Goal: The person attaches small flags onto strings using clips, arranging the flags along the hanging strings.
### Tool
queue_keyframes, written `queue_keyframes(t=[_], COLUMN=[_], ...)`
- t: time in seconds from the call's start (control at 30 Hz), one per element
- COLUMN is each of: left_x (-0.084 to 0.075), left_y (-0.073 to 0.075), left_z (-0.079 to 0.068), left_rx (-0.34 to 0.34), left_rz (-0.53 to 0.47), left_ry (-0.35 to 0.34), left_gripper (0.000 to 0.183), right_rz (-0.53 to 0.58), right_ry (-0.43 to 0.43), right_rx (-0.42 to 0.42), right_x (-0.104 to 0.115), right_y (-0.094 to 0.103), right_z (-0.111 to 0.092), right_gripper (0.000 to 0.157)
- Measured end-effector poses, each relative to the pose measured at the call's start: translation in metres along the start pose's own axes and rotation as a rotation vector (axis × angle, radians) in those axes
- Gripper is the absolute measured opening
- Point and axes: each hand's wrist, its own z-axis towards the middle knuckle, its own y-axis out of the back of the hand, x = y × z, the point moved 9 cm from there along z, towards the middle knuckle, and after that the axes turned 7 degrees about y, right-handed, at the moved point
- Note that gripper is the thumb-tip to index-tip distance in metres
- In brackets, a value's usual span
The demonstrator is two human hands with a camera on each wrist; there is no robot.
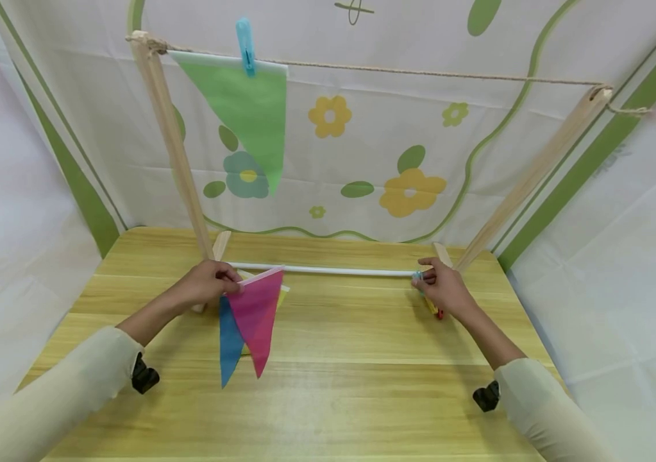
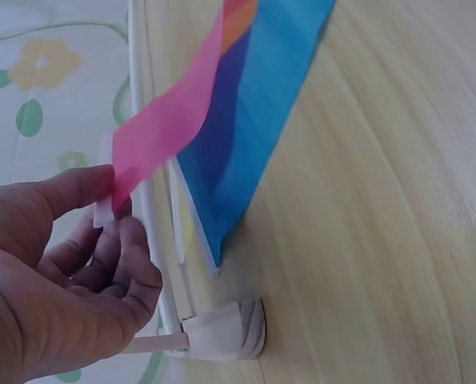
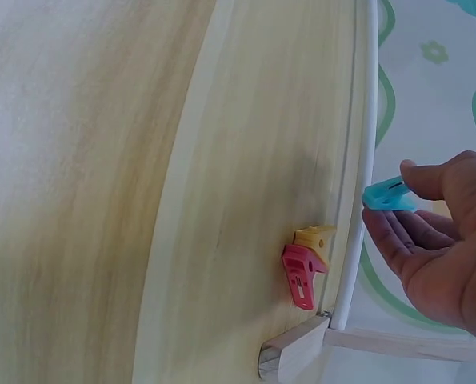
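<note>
My left hand [image 1: 209, 283] pinches the white top edge of a pink triangular flag [image 1: 256, 314], lifted above the table at the left. Beneath it are a blue flag [image 2: 262, 120] and a yellow one, mostly covered. At the right, my right hand [image 1: 444, 286] holds a light blue clothespin [image 3: 388, 194] between thumb and fingers. Below that hand a yellow clothespin [image 3: 314, 240] and a red clothespin [image 3: 302, 276] lie on the table. A green flag [image 1: 247, 106] hangs from the twine, with another light blue clothespin [image 1: 245, 48] at its top edge.
Twine [image 1: 420, 74] runs between the tops of a left wooden post [image 1: 172, 135] and a right wooden post [image 1: 535, 176]. A white rod [image 1: 328, 270] joins them low down. The wooden table [image 1: 328, 398] meets a flower-printed cloth [image 1: 362, 147] at the back.
</note>
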Motion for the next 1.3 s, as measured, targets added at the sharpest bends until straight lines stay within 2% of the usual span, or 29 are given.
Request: queue_keyframes(t=[0.2, 0.53, 0.67, 0.9, 1.07, 1.3], left_x=[-0.007, -0.02, -0.022, -0.026, -0.03, -0.038], left_y=[-0.003, -0.007, -0.01, -0.013, -0.014, -0.015], left_z=[0.0, 0.001, 0.003, 0.005, 0.006, 0.006], left_rx=[0.031, 0.052, 0.052, 0.047, 0.03, 0.002], left_rz=[-0.072, -0.144, -0.182, -0.246, -0.28, -0.344], left_ry=[0.006, -0.048, -0.035, -0.017, -0.008, -0.02], left_gripper=[0.028, 0.027, 0.026, 0.032, 0.038, 0.041], right_rz=[0.034, 0.259, 0.285, 0.262, 0.308, 0.31], right_ry=[-0.036, -0.179, -0.17, -0.107, -0.105, -0.093], right_rx=[0.006, 0.015, 0.028, 0.041, 0.056, 0.065], right_x=[-0.004, -0.018, -0.016, -0.006, -0.002, 0.004], right_y=[0.005, 0.006, 0.007, 0.009, 0.008, 0.011], right_z=[-0.001, -0.001, -0.002, 0.001, 0.004, 0.006], right_gripper=[0.051, 0.051, 0.054, 0.054, 0.051, 0.05])
